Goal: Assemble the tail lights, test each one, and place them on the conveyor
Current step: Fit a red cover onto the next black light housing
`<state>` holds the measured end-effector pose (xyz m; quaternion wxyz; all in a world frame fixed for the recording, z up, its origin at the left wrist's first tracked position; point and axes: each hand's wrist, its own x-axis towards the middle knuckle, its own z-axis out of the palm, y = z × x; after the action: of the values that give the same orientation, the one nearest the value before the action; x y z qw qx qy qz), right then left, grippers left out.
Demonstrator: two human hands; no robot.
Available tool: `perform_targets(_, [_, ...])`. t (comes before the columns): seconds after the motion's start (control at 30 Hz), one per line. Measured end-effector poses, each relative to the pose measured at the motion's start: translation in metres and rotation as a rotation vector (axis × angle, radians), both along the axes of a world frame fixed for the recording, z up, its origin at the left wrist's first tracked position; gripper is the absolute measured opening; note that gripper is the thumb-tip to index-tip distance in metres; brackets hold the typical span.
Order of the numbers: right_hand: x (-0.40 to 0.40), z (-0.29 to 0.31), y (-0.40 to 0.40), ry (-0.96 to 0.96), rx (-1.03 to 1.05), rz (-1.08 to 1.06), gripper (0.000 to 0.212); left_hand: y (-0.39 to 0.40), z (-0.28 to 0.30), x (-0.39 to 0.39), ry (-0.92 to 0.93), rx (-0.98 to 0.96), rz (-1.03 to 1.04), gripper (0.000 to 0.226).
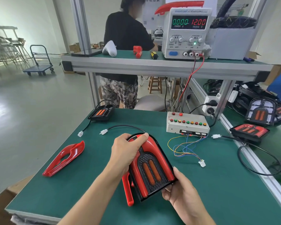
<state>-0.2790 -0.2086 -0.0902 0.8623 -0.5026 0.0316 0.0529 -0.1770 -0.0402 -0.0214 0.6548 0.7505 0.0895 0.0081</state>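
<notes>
Above the green table I hold a tail light (150, 168), a black housing with two orange strips and a red arch-shaped lens on top. My left hand (126, 151) grips its upper left edge, fingers curled over the arch. My right hand (180, 190) holds its lower right corner from below. Its black cable ends in a white plug (103, 132) lying on the table. A loose red lens (127, 190) lies partly under the light. Another red lens (64, 159) lies to the left. A tail light base without a lens (101, 112) sits at the far left corner.
A white test box with coloured buttons (187, 122) stands at the back right, its thin wires ending in a white connector (202, 163). More tail lights (250, 130) lie on the conveyor on the right. A power supply (187, 31) on the shelf reads 12.00 V. A person stands behind.
</notes>
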Motion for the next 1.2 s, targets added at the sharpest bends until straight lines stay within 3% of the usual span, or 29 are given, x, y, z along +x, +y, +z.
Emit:
perform_targets(0.87, [0.002, -0.007, -0.001, -0.104, -0.178, -0.027, 0.041, 0.01, -0.002, -0.016, -0.053, -0.072, -0.046, 0.057])
perform_targets(1.2, [0.0, -0.021, 0.0, -0.1, -0.154, -0.077, 0.037, 0.022, 0.01, -0.013, 0.122, -0.181, -0.269, 0.054])
